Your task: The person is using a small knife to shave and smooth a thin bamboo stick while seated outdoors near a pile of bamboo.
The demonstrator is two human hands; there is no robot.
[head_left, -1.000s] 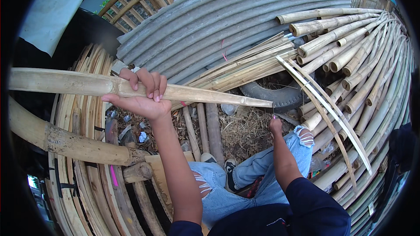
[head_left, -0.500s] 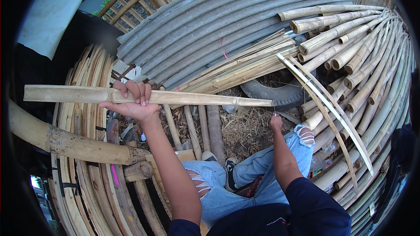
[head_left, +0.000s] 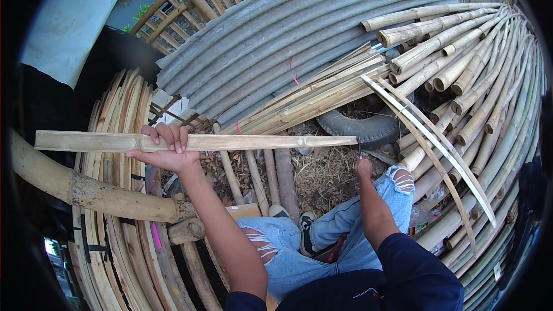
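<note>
A long split bamboo strip [head_left: 253, 142] lies almost level across the view, broad at its left end and narrower at its right. My left hand [head_left: 163, 148] is closed around it left of the middle, palm up, with fingers curled over the top. At the narrow right end, my right hand [head_left: 363, 168] grips a small knife [head_left: 360, 154] with a pinkish-purple handle. Its thin dark blade stands upright at the strip's tip. Whether the edge touches the bamboo is too small to tell.
A thick bamboo pole [head_left: 124, 204] crosses at left, over stacked split slats [head_left: 103, 253]. Many bamboo poles [head_left: 461, 80] lie piled at right, with curved pale strips [head_left: 438, 144] in front. Beyond my right hand are a tyre [head_left: 368, 128], a bundle of slats [head_left: 311, 95] and corrugated sheeting [head_left: 276, 29].
The bamboo strip and my left hand have shifted a little leftward. The knife blade, which crossed the strip slightly inside its right end, is now at the very tip. The view has tilted slightly.
</note>
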